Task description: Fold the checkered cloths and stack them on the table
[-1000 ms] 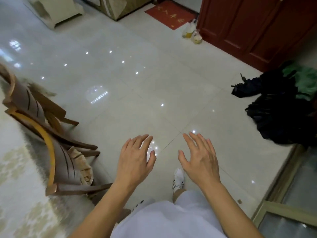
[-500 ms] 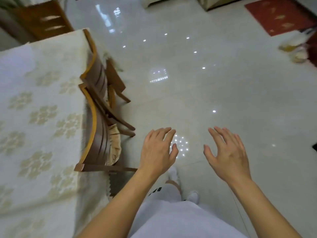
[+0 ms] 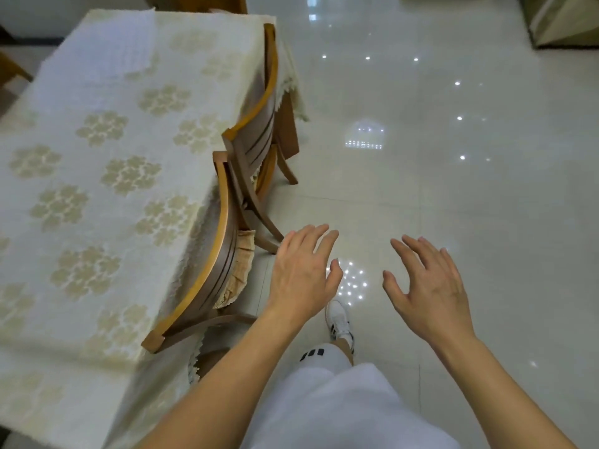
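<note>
Checkered cloths aren't anywhere in view right now, so honestly I can't tell where they are. What does show is the table [image 3: 107, 176], covered in a cream cloth with a pale flower pattern, and none of that is checkered. Using the table as the landmark: it sits off to the person's left, its long axis running away from them, with two wooden chairs [image 3: 227, 241] tucked along its right-hand edge. Both hands hover over the shiny floor [image 3: 453, 189] to the right of those chairs, clear of the table and touching nothing. The left hand [image 3: 303, 273] is the nearer one, just beside the closer chair's back, fingers spread and relaxed, holding nothing. The right hand [image 3: 428, 293] is further from the table, also loose and empty, palm down. A white sneaker [image 3: 338, 319] shows below and between the hands. My guess is folding hasn't started, and the next move depends on finding the cloths first; if they're on the table, the left hand gets there sooner.
</note>
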Motion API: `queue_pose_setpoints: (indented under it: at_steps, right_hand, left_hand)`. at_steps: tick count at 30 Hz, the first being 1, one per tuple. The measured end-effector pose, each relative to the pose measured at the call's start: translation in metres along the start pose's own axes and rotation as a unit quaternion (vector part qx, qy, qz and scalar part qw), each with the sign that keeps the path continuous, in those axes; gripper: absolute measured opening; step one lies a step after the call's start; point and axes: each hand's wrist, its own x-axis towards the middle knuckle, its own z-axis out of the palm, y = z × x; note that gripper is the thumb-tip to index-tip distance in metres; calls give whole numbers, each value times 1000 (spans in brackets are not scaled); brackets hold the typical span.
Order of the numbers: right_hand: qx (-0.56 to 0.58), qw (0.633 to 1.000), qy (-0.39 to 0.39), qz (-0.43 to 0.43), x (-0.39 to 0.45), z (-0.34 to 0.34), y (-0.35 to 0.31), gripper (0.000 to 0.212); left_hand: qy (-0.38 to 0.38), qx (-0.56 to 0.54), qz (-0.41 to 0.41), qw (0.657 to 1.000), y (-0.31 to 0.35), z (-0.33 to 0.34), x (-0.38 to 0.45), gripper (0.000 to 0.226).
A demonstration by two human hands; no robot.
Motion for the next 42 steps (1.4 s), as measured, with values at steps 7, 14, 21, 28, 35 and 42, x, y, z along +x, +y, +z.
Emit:
queue_pose_setpoints:
  at_steps: [7,14,21,28,35,42]
  right_hand:
    - [-4,997,-11,-76,143,-8,-20,58]
    - [1,990,-29,-140,239,0,-42,64]
    - [8,972,-71,-223,332,24,-46,65]
    - [21,953,-85,-291,456,15,-32,61]
    - [20,939,-66,-336,592,-21,9,56]
    - [33,933,-51,-354,684,-28,31,55]
  left_hand:
    - [51,6,-67,996,-43,-12,105,50]
    - [81,13,-128,988,-86,-19,164,50]
    - [81,38,-199,976,-114,-14,219,50]
    - [96,61,-261,959,-113,1,323,46]
    - [99,64,-287,951,-83,11,456,45]
    - [65,62,-323,942,-89,20,539,49]
